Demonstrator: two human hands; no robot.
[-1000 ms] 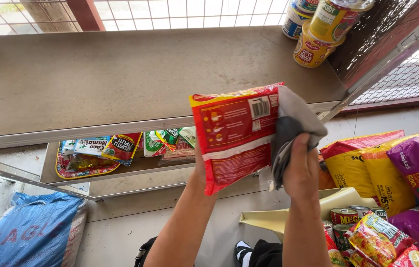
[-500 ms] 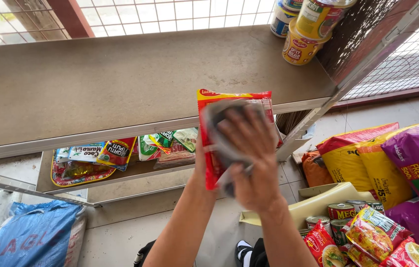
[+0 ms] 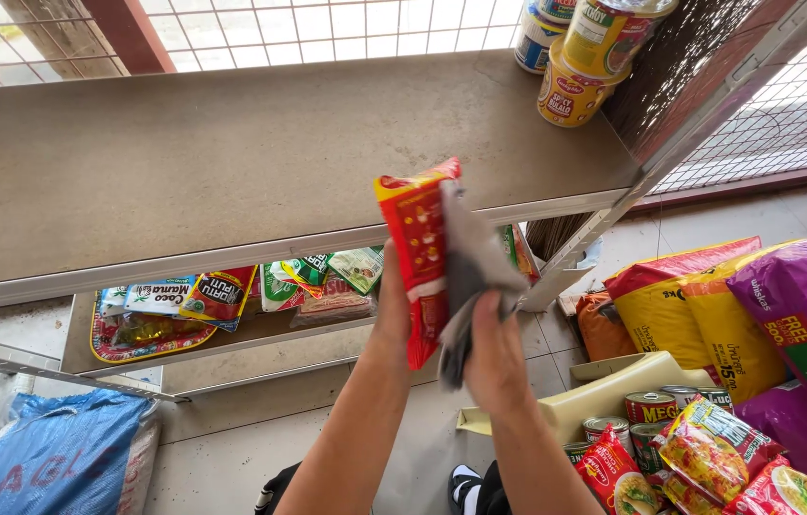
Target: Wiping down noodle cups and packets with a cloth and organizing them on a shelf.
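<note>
My left hand [image 3: 392, 307] grips a red and yellow flat packet [image 3: 418, 250] from behind, holding it upright and edge-on in front of the metal shelf [image 3: 232, 162]. My right hand [image 3: 496, 355] presses a grey cloth [image 3: 468, 271] against the packet's right face. Both hands are raised just below the shelf's front edge. The packet's lower end hangs between my two hands.
Yellow cans [image 3: 582, 57] stand stacked at the shelf's back right. A lower shelf [image 3: 232, 329] carries several snack packets. A blue sack [image 3: 55, 458] lies on the floor at left. Yellow and purple bags [image 3: 756, 315], tins [image 3: 651, 408] and noodle packets fill the right.
The packet has turned from facing me to nearly edge-on. My right hand with the cloth slid off its front face and down to its right side.
</note>
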